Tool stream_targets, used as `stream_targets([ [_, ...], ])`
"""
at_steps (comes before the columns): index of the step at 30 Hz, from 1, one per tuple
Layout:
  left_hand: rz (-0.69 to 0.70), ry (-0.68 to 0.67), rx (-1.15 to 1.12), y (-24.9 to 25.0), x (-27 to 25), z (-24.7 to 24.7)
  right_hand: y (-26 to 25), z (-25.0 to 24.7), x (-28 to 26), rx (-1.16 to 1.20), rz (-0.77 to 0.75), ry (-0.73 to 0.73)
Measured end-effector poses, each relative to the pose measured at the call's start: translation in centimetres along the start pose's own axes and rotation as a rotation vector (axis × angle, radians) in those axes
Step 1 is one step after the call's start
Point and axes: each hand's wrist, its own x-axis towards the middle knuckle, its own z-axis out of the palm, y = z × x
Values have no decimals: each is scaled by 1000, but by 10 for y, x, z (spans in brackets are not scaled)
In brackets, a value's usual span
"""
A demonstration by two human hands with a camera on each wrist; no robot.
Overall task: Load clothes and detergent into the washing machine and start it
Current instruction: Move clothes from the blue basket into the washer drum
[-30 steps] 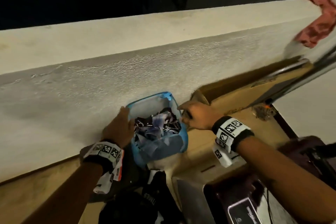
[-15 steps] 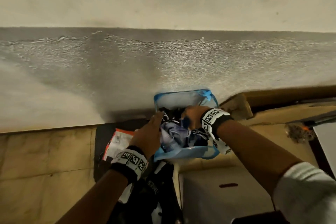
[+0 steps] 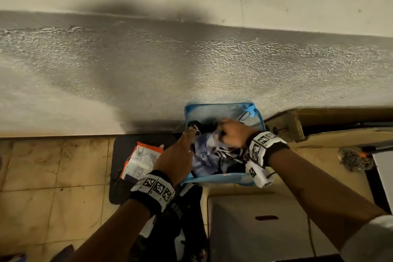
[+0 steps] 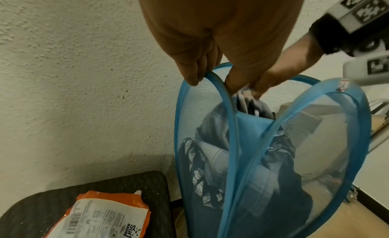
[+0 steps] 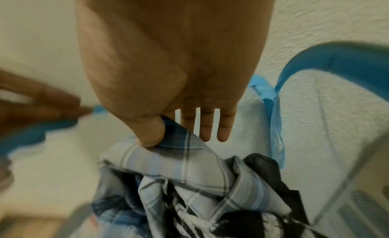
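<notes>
A blue mesh hamper (image 3: 221, 179) stands against the wall, filled with clothes (image 3: 205, 156). My left hand (image 3: 191, 133) pinches its left rim; the left wrist view shows the fingers (image 4: 190, 75) curled over the blue rim (image 4: 228, 118). My right hand (image 3: 228, 134) reaches into the hamper. In the right wrist view, its thumb and forefinger (image 5: 164, 133) pinch a blue-and-white plaid shirt (image 5: 181, 163), while the other fingers stay straight. An orange and white detergent packet (image 3: 141, 159) (image 4: 105, 218) lies on a black mat (image 3: 119, 189) left of the hamper.
The rough white wall (image 3: 191, 59) is right behind the hamper. A pale box top with a dark slot (image 3: 265, 218) sits near me on the right. Black fabric with lettering (image 3: 187, 215) hangs below the hamper. A mop head (image 3: 353, 160) lies at the right.
My right hand has moved from the hamper's right rim into the hamper and taken hold of the plaid shirt. The left hand stays at the left rim. The view has tilted down.
</notes>
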Motion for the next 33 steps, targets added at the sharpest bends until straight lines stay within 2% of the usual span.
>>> stream_targets([
  [3, -1, 8, -8, 7, 1, 0, 0, -29, -16, 448, 67, 155],
  [4, 2, 20, -7, 8, 1, 1, 3, -35, -20, 531, 95, 191],
  [9, 9, 49, 5, 6, 1, 7, 22, -27, -11, 243, 246, 322],
  [12, 13, 61, 32, 4, 1, 9, 14, -16, -8, -125, 281, 350],
  [14, 9, 69, 25, 1, 2, 10, 8, -8, -7, -300, 163, 370],
  [16, 12, 73, 22, 0, 2, 11, 1, -1, -9, -371, -5, 367],
  [20, 14, 81, 40, -2, 4, 13, -7, 14, -1, -548, -180, 222],
  [23, 13, 86, 45, -1, 4, 12, -3, 26, 12, -443, -386, 90],
  [24, 9, 94, 43, -1, 4, 12, -2, 30, 15, -385, -410, 46],
  [26, 8, 103, 39, 0, 4, 11, 4, 37, 21, -380, -345, -23],
  [29, 33, 95, 36, 0, 4, 11, 13, 39, 23, -720, -7, -161],
  [30, 40, 95, 29, 0, 4, 11, 14, 39, 23, -789, 81, -165],
  [31, 41, 95, 26, -1, 4, 11, 12, 37, 22, -807, 133, -151],
  [33, 44, 93, 41, 0, 5, 12, 7, 32, 18, -783, 131, -103],
])
